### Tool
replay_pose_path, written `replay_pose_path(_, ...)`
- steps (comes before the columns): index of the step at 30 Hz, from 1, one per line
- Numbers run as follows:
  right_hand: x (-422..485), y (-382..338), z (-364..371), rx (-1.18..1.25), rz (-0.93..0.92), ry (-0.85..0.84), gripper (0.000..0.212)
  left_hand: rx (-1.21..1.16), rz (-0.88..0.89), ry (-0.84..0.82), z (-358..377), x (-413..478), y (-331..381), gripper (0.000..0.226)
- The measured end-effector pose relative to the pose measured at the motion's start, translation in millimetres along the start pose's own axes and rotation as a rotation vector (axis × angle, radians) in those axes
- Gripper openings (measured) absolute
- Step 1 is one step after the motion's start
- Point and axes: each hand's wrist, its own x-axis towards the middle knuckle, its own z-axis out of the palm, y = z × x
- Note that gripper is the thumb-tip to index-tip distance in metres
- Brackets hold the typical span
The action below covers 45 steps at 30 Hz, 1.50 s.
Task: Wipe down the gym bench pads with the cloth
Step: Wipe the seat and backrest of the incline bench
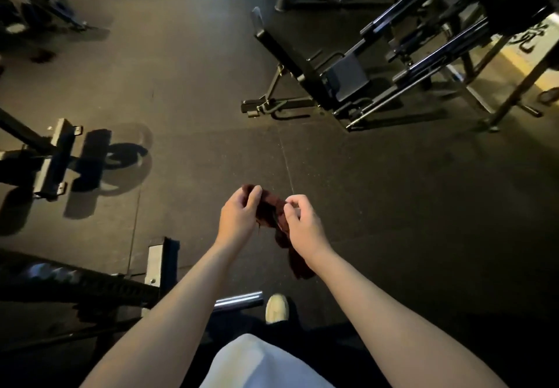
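The dark red cloth (269, 213) is held in mid-air in front of the person, above the rubber floor (393, 206), bunched between both hands, with a loose tail hanging below the right wrist. The left hand (239, 216) has its fingers curled over the cloth's far edge. The right hand (302, 224) pinches the near part between thumb and forefinger, so both hands are grasping it. Both forearms reach forward, wrists level and close together. This looks like preparation rather than wiping. The cloth wants folding into a flat pad that fills one palm, with the dangling tail tucked in so it cannot drag on the floor. No pad is within reach. The likeliest target, an inclined adjustable bench (284, 54) with its seat pad (348, 77), stands well apart to the front right. A pale shoe (276, 307) and a chrome bar (239, 298) show below the arms.
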Motion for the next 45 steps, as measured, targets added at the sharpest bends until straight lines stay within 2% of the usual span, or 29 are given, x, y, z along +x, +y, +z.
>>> replay_pose_path(3,59,-11,-9,0.194,0.064,-0.08,0.02,-0.09,-0.07,-0.024,26,48,2,0.026)
replay_pose_path(6,125,-19,-14,0.328,0.124,-0.183,0.037,-0.248,-0.24,-0.073,52,95,-3,0.056)
replay_pose_path(9,181,-35,-18,0.358,0.194,-0.201,0.04,-0.511,-0.371,-0.238,72,130,-5,0.072)
replay_pose_path(10,195,-39,-19,0.38,0.201,-0.196,0.039,-0.55,-0.399,-0.277,74,138,1,0.069)
replay_pose_path(13,252,-63,-27,0.465,0.187,-0.188,0.037,-0.603,-0.481,-0.234,76,187,33,0.055)
replay_pose_path(15,288,-81,-34,0.46,0.154,-0.171,0.035,-0.532,-0.42,-0.236,78,223,48,0.046)
replay_pose_path(17,327,-95,-38,0.377,0.122,-0.161,0.032,-0.45,-0.359,-0.132,78,260,57,0.029)
replay_pose_path(19,368,-105,-40,0.251,0.093,-0.199,0.029,-0.359,-0.303,-0.015,77,300,59,0.032)
replay_pose_path(21,413,-115,-43,0.124,0.072,-0.255,0.04,-0.283,-0.233,0.088,73,342,71,0.034)
replay_pose_path(23,459,-126,-43,0.008,0.021,-0.281,0.054,-0.271,-0.164,0.135,69,387,85,0.03)
replay_pose_path(25,505,-139,-39,-0.099,-0.035,-0.27,0.052,-0.229,-0.117,0.176,65,435,95,0.025)
replay_pose_path(29,598,-179,-20,-0.231,-0.081,-0.271,0.036,-0.156,-0.108,0.303,46,520,108,0.028)
replay_pose_path(34,690,-244,15,-0.226,-0.104,-0.312,0.035,-0.093,-0.166,0.48,-3,608,111,0.027)
replay_pose_path(37,741,-276,57,-0.189,-0.17,-0.352,0.032,-0.06,-0.185,0.382,-43,662,105,0.023)
replay_pose_path(40,792,-306,112,-0.181,-0.193,-0.504,0.031,0.068,-0.205,0.256,-92,718,95,0.033)
replay_pose_path(42,827,-330,149,-0.192,-0.19,-0.593,0.038,0.178,-0.194,0.241,-131,758,88,0.037)
replay_pose_path(45,880,-372,206,-0.209,-0.23,-0.597,0.04,0.205,-0.207,0.243,-192,818,70,0.038)
